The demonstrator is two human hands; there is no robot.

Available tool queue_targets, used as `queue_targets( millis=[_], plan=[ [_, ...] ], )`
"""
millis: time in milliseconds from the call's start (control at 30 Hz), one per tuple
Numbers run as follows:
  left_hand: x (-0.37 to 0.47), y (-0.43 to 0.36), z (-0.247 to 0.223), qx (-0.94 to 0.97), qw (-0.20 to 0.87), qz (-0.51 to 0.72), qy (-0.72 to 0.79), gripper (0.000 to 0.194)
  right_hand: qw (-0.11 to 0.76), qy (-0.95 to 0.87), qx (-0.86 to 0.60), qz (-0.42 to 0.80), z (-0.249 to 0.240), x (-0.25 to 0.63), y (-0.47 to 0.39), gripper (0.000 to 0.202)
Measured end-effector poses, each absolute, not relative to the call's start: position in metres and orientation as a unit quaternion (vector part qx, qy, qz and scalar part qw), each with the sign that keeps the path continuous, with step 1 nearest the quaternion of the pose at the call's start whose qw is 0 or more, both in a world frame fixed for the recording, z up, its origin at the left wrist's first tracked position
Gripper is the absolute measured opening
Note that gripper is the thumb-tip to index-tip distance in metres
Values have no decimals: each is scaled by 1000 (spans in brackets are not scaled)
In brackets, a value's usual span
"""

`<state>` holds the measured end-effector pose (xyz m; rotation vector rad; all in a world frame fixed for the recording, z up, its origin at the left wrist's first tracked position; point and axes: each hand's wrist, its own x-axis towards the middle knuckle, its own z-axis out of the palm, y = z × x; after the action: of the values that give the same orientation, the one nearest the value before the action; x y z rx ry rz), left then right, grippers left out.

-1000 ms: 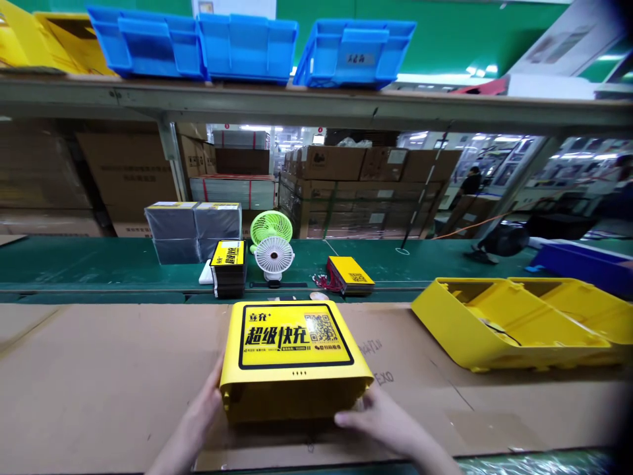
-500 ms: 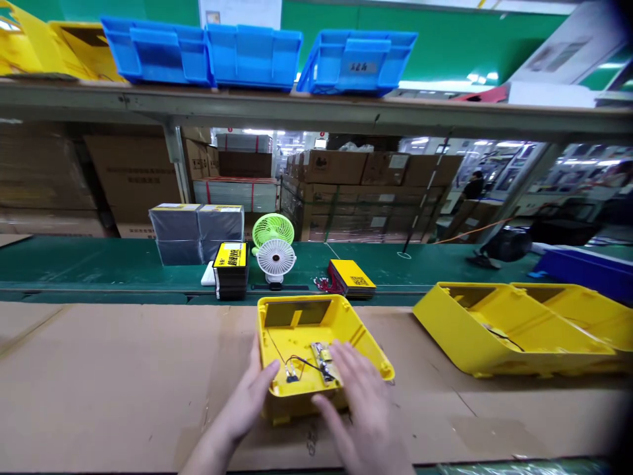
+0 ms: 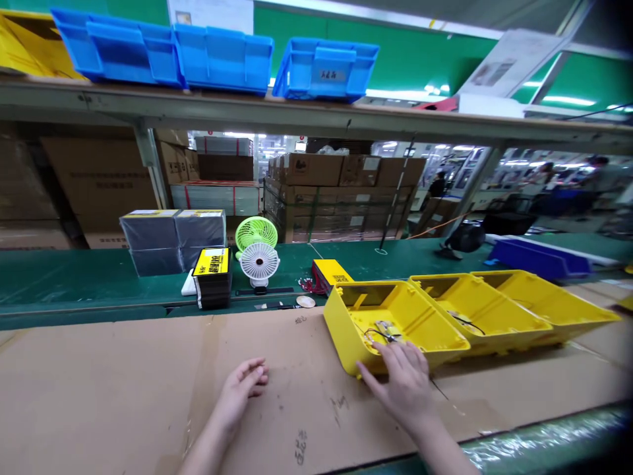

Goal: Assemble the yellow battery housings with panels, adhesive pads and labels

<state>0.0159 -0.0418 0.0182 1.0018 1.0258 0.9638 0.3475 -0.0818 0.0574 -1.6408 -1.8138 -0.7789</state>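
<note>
The yellow plastic housing (image 3: 341, 343) is a molded shell with smooth, semi-gloss walls, rounded corners and an open top. It sits right of center on a flat brown cardboard sheet (image 3: 123, 389), as the leftmost of three in a row. The middle housing (image 3: 475, 300) and the right housing (image 3: 539, 297) have the same sloped walls and open tops. Inside the leftmost housing, a small circuit board (image 3: 387, 329) lies on the floor with thin dark wires (image 3: 370, 334) beside it.

On the far green work surface (image 3: 74, 277), from left to right, are gray blocks (image 3: 173, 237) in glossy film, a squared stack of yellow-and-black panels (image 3: 213, 287), a white fan (image 3: 259, 262) with a round radial grille, a lime-green fan (image 3: 257, 231) behind it, and a flat yellow-topped stack (image 3: 332, 272) with red wires (image 3: 312, 285) at its left side.

The left hand (image 3: 242, 389) is empty, its fingers loosely curled above the cardboard, left of the housing and apart from it. The right hand (image 3: 403, 379) is partly spread at the near wall of the leftmost housing: fingers over the rim, thumb along the outer face. Whether it grips the wall or only rests there cannot be told.
</note>
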Motion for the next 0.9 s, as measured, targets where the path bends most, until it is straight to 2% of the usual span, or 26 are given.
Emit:
queue_targets(
  millis=[333,500,667,767,900],
  plan=[
    [16,-45,17,480,632,410,450,47,232,-690,-599,-334,56,406,-84,43],
    [17,-44,15,474,631,408,459,47,215,-672,-618,-345,55,466,-76,45],
    [18,-44,16,481,627,411,454,46,173,-631,-663,-364,53,577,-62,63],
    [20,-43,14,487,620,407,462,46,135,-592,-722,-331,59,632,-50,78],
    [23,-40,8,488,616,399,472,47,184,-508,-738,-403,73,617,-40,82]
  ],
)
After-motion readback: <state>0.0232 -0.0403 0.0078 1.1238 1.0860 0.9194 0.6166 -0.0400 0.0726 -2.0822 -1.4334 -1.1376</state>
